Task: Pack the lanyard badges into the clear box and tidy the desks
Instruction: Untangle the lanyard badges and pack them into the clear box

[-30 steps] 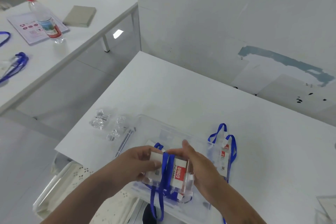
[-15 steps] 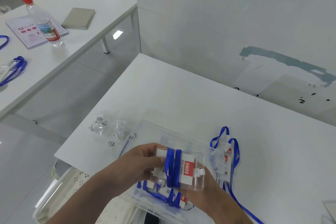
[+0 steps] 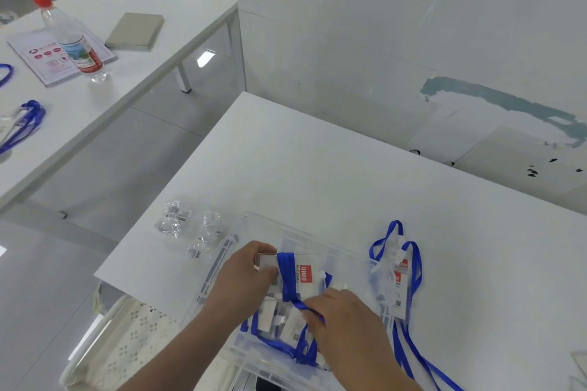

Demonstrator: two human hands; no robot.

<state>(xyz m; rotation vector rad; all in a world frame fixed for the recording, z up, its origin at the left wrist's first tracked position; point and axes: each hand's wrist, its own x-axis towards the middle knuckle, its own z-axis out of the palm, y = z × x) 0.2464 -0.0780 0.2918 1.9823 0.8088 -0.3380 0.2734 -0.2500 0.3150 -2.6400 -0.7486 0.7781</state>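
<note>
Bright, even light, soft shadows; wide-angle bending and slight blur.

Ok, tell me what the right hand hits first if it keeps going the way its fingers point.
Most likely the left hand: the right hand points left across the clear box, along the badge both hold. Depth is uncertain.

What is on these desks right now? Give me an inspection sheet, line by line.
Surface: white near desk, second desk at left.
Job's things: clear box holds badges; wrapped badge over it; more badges beside it on the right; lanyards on second desk.
Clutter: plastic wrappers, bottle, leaflet, grey pad.
Hands: left hand grips badge; right hand pinches its strap.
Cables: nothing seen.
Surroundings: white basket below desk, scuffed wall.
</note>
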